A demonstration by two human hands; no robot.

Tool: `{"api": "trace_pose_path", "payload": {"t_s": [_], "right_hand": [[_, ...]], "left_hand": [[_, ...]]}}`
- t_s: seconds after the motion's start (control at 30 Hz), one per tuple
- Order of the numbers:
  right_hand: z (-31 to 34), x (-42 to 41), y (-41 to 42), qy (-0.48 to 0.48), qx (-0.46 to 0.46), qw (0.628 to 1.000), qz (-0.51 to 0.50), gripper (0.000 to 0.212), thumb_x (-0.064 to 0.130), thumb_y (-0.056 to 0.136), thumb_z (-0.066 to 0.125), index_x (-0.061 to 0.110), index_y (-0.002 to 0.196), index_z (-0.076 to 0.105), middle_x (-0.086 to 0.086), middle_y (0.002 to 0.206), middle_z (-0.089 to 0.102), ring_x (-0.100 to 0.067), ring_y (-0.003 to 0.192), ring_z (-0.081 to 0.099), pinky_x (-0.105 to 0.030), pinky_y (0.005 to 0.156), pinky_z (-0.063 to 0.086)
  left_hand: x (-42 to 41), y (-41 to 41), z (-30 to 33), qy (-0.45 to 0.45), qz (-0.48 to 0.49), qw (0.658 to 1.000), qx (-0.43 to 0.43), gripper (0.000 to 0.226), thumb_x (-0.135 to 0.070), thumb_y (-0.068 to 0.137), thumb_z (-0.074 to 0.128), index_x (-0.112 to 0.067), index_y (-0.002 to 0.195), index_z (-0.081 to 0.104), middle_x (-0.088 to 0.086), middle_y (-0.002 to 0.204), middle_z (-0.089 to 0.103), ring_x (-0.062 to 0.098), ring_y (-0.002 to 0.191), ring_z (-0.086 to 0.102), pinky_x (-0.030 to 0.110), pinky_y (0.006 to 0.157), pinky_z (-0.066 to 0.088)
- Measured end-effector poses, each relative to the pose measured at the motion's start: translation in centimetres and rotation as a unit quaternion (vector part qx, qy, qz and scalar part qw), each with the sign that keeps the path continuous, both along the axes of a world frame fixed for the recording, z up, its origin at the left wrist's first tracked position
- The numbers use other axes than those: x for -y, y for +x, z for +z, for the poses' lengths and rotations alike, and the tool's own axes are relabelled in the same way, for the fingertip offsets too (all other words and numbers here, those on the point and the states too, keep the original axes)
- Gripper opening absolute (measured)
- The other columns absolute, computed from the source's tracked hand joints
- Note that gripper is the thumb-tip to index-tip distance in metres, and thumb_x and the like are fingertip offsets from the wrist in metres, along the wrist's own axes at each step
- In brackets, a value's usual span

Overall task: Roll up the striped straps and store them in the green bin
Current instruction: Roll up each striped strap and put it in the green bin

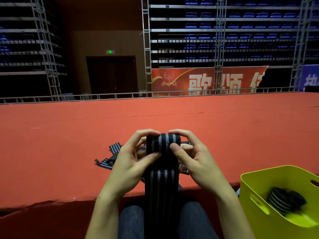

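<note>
Above the lap, both hands' grips (pixel 136 163) (pixel 191 159) clamp the striped strap (pixel 163 169), hanging lengthwise downward.

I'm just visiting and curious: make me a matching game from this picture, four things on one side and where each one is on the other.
Things:
1. strap being rolled
2. rolled strap
3. loose straps
4. green bin

Places:
A. inside the bin
B. lying on the red carpet behind the hands
C. held in both hands
D. lower right, beside the person's right arm

Pairs: 1-C, 2-A, 3-B, 4-D
</note>
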State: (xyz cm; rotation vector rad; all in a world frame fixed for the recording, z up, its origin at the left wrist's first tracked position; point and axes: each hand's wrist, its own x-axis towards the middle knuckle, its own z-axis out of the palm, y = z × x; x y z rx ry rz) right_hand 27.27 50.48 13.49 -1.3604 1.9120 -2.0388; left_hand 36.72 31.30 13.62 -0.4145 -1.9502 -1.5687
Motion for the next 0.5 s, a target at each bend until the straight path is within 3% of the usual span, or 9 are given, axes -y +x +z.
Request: {"api": "trace_pose_path", "payload": {"t_s": [0.07,0.17,0.23,0.27,0.37,0.5], "right_hand": [[0.1,0.0,0.0,-0.012,0.000,1.000,0.007,0.036,0.031,0.104,0.064,0.033,0.140,0.060,-0.008,0.093,0.075,-0.016,0.073,0.065,-0.034,0.061,0.051],[0.0,-0.1,0.0,-0.029,0.001,0.999,0.013,0.036,0.024,0.105,0.064,0.031,0.140,0.060,-0.014,0.104,0.076,-0.028,0.085,0.071,-0.053,0.069,0.058],[-0.2,-0.1,0.0,-0.036,-0.009,0.999,0.003,0.035,0.016,0.106,0.063,0.028,0.139,0.061,-0.010,0.105,0.076,-0.026,0.092,0.077,-0.047,0.078,0.062],[-0.3,0.0,0.0,-0.037,-0.012,0.999,-0.001,0.035,0.013,0.107,0.063,0.027,0.139,0.062,-0.009,0.107,0.076,-0.025,0.097,0.078,-0.043,0.083,0.063],[-0.4,0.3,-0.1,-0.038,-0.014,0.999,-0.004,0.034,0.012,0.106,0.064,0.027,0.137,0.062,-0.008,0.113,0.077,-0.026,0.102,0.078,-0.039,0.088,0.063],[-0.5,0.6,-0.4,-0.041,-0.009,0.999,0.008,0.035,0.012,0.104,0.067,0.029,0.135,0.064,-0.006,0.122,0.076,-0.034,0.105,0.076,-0.035,0.090,0.061]], "left_hand": [[-0.1,0.0,0.0,0.003,-0.003,1.000,0.005,0.042,0.002,0.099,0.070,-0.016,0.136,0.062,0.008,0.130,0.071,0.033,0.111,0.078,0.044,0.091,0.063],[-0.5,0.4,0.5,0.022,0.005,1.000,0.022,0.034,-0.008,0.103,0.067,-0.018,0.136,0.063,0.006,0.126,0.074,0.026,0.090,0.081,0.030,0.073,0.063],[-0.7,0.6,0.8,0.028,0.026,0.999,0.035,0.029,-0.017,0.106,0.064,-0.020,0.135,0.065,0.005,0.120,0.075,0.022,0.073,0.078,0.025,0.059,0.057],[-0.7,0.6,0.8,0.026,0.035,0.998,0.039,0.028,-0.022,0.106,0.063,-0.022,0.134,0.066,0.005,0.120,0.076,0.024,0.072,0.078,0.030,0.056,0.057],[-0.9,0.4,1.1,0.022,0.055,0.997,0.040,0.027,-0.028,0.105,0.065,-0.021,0.132,0.067,0.005,0.121,0.075,0.033,0.083,0.080,0.052,0.069,0.065],[-0.8,0.0,1.2,0.045,0.062,0.997,0.030,0.024,-0.020,0.102,0.072,-0.018,0.126,0.071,0.006,0.119,0.076,0.030,0.085,0.080,0.045,0.074,0.064]]}}
